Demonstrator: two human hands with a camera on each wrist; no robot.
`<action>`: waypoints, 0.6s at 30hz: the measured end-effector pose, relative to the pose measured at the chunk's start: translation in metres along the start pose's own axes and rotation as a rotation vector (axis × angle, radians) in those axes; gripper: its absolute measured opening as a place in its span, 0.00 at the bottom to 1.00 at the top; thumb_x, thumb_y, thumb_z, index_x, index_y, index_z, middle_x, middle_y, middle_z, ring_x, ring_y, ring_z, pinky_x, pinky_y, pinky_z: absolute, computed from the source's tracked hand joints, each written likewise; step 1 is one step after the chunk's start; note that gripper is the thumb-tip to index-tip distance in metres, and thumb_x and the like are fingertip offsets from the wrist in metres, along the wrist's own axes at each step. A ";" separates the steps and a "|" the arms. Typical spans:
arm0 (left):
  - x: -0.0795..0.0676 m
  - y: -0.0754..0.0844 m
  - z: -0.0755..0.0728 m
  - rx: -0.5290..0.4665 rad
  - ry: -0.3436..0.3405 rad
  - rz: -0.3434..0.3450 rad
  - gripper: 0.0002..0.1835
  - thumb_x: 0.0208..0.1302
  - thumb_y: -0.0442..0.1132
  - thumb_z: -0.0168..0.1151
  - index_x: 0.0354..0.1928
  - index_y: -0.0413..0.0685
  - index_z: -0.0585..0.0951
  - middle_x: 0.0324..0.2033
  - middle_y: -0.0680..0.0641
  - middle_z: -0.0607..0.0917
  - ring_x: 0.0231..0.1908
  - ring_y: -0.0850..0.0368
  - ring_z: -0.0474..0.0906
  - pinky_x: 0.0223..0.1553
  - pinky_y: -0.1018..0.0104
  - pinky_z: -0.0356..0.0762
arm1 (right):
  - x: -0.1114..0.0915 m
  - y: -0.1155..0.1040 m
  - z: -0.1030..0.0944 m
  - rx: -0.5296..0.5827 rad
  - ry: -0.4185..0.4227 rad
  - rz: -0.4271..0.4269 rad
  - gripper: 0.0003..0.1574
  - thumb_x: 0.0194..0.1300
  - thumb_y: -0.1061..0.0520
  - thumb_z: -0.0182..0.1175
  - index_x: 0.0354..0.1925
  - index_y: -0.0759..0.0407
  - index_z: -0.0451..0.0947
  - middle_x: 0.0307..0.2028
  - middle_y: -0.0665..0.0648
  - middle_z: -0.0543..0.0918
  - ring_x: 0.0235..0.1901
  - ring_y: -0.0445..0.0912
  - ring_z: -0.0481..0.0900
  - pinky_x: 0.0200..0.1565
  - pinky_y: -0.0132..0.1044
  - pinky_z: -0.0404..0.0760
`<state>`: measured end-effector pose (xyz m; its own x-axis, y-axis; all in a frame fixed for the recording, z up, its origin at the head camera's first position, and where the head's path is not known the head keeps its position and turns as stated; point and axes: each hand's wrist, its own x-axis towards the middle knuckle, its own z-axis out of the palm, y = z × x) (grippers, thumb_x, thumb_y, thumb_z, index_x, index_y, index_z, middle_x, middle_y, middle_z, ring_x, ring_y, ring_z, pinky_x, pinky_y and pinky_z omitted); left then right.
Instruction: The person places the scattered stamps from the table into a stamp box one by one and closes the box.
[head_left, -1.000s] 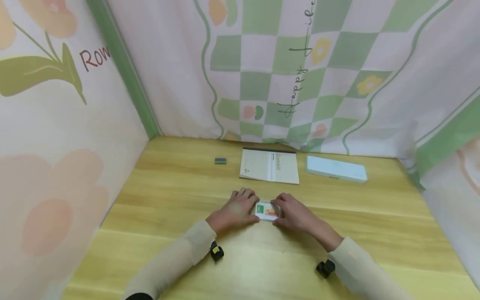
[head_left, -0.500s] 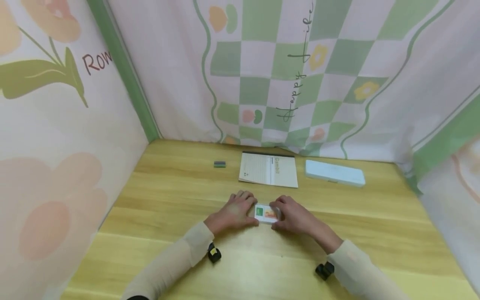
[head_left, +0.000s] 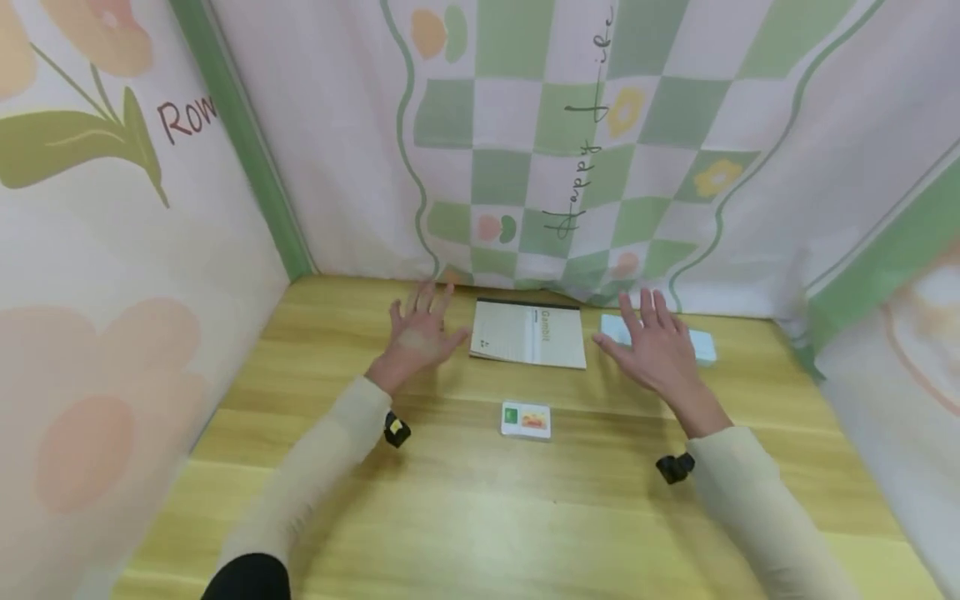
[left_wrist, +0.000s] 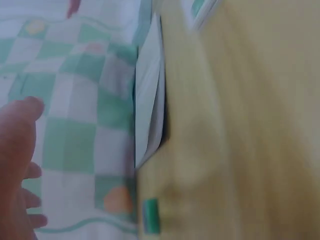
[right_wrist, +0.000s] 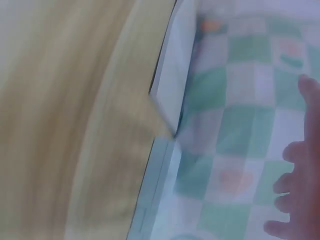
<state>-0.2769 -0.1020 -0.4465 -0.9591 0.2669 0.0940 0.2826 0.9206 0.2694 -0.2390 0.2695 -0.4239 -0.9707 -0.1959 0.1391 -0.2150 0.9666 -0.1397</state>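
A small flat white box (head_left: 526, 421) with a green patch and an orange picture on its top lies on the wooden table in the head view. Neither hand touches it. My left hand (head_left: 416, 337) is raised to the left of the notebook (head_left: 528, 333), fingers spread and holding nothing. In front of the pale blue pencil case (head_left: 702, 345), my right hand (head_left: 660, 346) is likewise lifted with its fingers spread; it hides the middle of the case. Both wrist views show part of each hand against the checkered curtain.
A small green and dark block (left_wrist: 151, 216) lies near the table's back edge in the left wrist view; the left hand hides it in the head view. The checkered curtain (head_left: 502, 179) hangs along the back edge. A printed curtain (head_left: 150, 333) borders the left side.
Both hands have let go of the small white box and moved up and apart, fingers now spread. The box stays on the table.
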 end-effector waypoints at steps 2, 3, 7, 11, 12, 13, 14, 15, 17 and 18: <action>0.011 -0.011 -0.003 0.022 -0.013 -0.025 0.45 0.67 0.71 0.40 0.78 0.61 0.41 0.77 0.43 0.35 0.75 0.42 0.30 0.67 0.28 0.32 | 0.009 0.010 -0.001 -0.030 -0.013 0.027 0.57 0.68 0.22 0.35 0.78 0.53 0.34 0.75 0.68 0.32 0.74 0.63 0.27 0.67 0.69 0.37; 0.016 -0.017 -0.004 0.025 -0.028 -0.037 0.45 0.67 0.71 0.38 0.78 0.63 0.38 0.77 0.44 0.32 0.75 0.43 0.27 0.66 0.28 0.28 | 0.013 0.015 -0.001 -0.045 -0.018 0.038 0.57 0.67 0.21 0.33 0.78 0.52 0.32 0.75 0.68 0.30 0.74 0.63 0.26 0.67 0.69 0.34; 0.034 -0.043 0.000 0.029 -0.036 -0.091 0.44 0.67 0.73 0.34 0.78 0.65 0.37 0.76 0.44 0.29 0.74 0.42 0.22 0.62 0.25 0.22 | 0.033 0.033 -0.002 -0.076 0.008 0.053 0.56 0.67 0.21 0.32 0.78 0.47 0.28 0.75 0.68 0.29 0.73 0.65 0.24 0.63 0.74 0.27; 0.040 -0.069 0.011 0.096 -0.005 -0.139 0.45 0.66 0.75 0.28 0.78 0.63 0.37 0.76 0.42 0.32 0.75 0.39 0.26 0.61 0.23 0.22 | 0.050 0.045 -0.001 -0.087 0.029 0.060 0.56 0.66 0.20 0.31 0.78 0.47 0.30 0.75 0.68 0.29 0.72 0.66 0.23 0.60 0.77 0.25; 0.041 -0.074 0.014 0.116 0.005 -0.147 0.46 0.65 0.76 0.28 0.78 0.63 0.37 0.76 0.42 0.32 0.75 0.39 0.27 0.61 0.23 0.22 | 0.053 0.048 0.000 -0.086 0.028 0.065 0.57 0.65 0.19 0.31 0.78 0.48 0.30 0.75 0.67 0.29 0.72 0.66 0.23 0.60 0.77 0.24; 0.041 -0.077 0.017 0.130 0.009 -0.149 0.46 0.65 0.76 0.27 0.78 0.63 0.37 0.76 0.42 0.32 0.74 0.38 0.27 0.60 0.22 0.22 | 0.055 0.051 0.002 -0.087 0.024 0.069 0.58 0.65 0.19 0.31 0.78 0.48 0.31 0.75 0.68 0.29 0.72 0.67 0.23 0.60 0.77 0.24; 0.041 -0.080 0.020 0.140 0.010 -0.150 0.46 0.64 0.77 0.28 0.78 0.64 0.37 0.76 0.41 0.31 0.74 0.38 0.27 0.60 0.22 0.21 | 0.056 0.054 0.005 -0.091 0.015 0.076 0.58 0.64 0.18 0.30 0.78 0.49 0.31 0.75 0.68 0.30 0.72 0.67 0.22 0.59 0.77 0.23; 0.041 -0.081 0.023 0.146 0.013 -0.151 0.46 0.64 0.77 0.28 0.78 0.64 0.37 0.76 0.41 0.30 0.74 0.37 0.27 0.59 0.22 0.21 | 0.057 0.057 0.007 -0.092 0.008 0.084 0.59 0.64 0.18 0.30 0.78 0.48 0.31 0.75 0.68 0.30 0.71 0.68 0.22 0.59 0.77 0.22; 0.041 -0.081 0.029 0.161 0.020 -0.153 0.46 0.63 0.77 0.29 0.78 0.67 0.38 0.76 0.42 0.30 0.74 0.35 0.27 0.59 0.22 0.22 | 0.057 0.062 0.013 -0.100 -0.001 0.099 0.58 0.64 0.18 0.30 0.78 0.47 0.32 0.75 0.67 0.30 0.70 0.69 0.21 0.57 0.77 0.19; 0.041 -0.080 0.031 0.157 0.022 -0.155 0.46 0.63 0.77 0.31 0.78 0.68 0.39 0.76 0.42 0.30 0.74 0.34 0.27 0.59 0.21 0.22 | 0.056 0.065 0.015 -0.107 -0.002 0.105 0.58 0.64 0.18 0.31 0.78 0.46 0.32 0.76 0.67 0.31 0.70 0.70 0.20 0.57 0.77 0.18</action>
